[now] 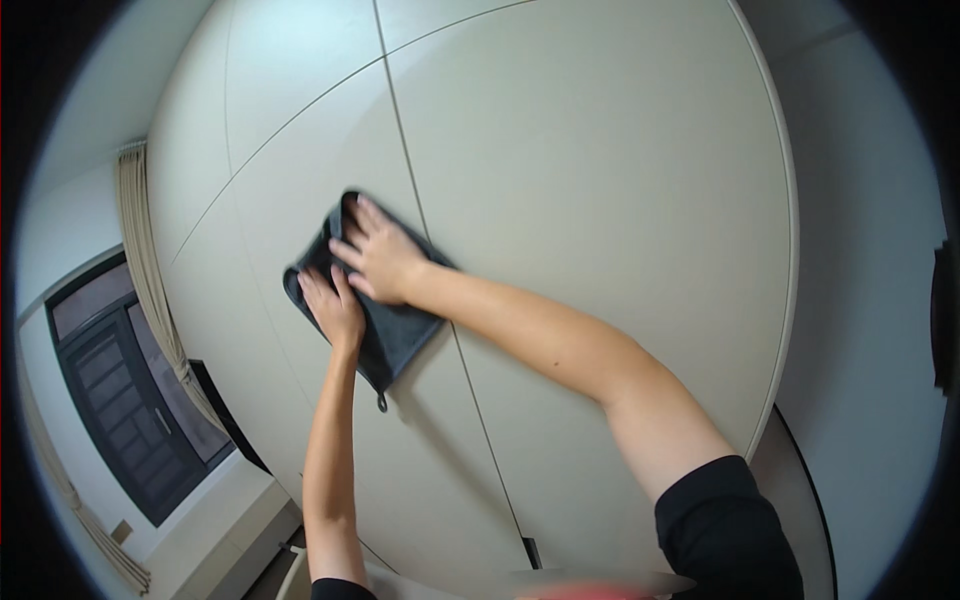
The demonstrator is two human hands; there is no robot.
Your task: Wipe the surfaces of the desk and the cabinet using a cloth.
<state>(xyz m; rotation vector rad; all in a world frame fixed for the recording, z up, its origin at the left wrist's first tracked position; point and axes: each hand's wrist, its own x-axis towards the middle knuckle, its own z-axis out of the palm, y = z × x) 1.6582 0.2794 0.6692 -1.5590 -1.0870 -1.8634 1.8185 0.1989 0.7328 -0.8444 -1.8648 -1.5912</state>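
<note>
A dark grey cloth (pixel 401 337) with a hanging loop at one corner lies spread against the cream cabinet doors (pixel 585 172), across the seam between two of them. Flat on the cloth's left part is my left hand (pixel 334 307), fingers pointing up. My right hand (pixel 382 255) presses the cloth's upper part with its fingers spread. Both palms rest on the fabric, and neither hand visibly grips it. The upper left edge of the cloth curls up around the fingertips.
A small dark handle (pixel 531 553) sits low on the door seam. To the left are a beige curtain (pixel 150 262), a dark-framed window (pixel 120 375) and a black panel (pixel 229 420) beside the cabinet. A chair's rim (pixel 292 574) shows at the lower left.
</note>
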